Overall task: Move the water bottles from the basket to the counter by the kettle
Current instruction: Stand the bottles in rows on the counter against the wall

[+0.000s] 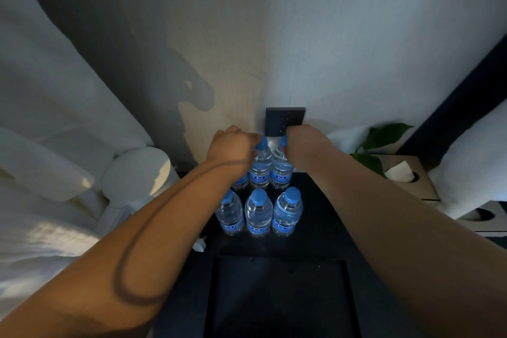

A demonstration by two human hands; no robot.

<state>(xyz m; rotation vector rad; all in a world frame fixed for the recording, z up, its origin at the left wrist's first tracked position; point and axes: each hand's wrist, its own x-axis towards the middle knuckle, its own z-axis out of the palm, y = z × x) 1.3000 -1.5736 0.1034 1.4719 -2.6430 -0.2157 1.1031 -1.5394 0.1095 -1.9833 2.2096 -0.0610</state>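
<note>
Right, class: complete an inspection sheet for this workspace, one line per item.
Surface: dark counter, dimly lit.
Job's things: front row of three water bottles, more behind; white kettle to the left.
Clutter: tissue box.
Hands: left hand grips the cap of the middle back bottle; right hand grips the cap of the right back bottle.
Cables: white plug by the counter's left edge.
Surroundings: wall socket plate, plant, white fabric.

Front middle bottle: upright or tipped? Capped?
Upright and capped. The front middle bottle stands on its base on the dark counter, with its blue cap on top, facing the camera.
</note>
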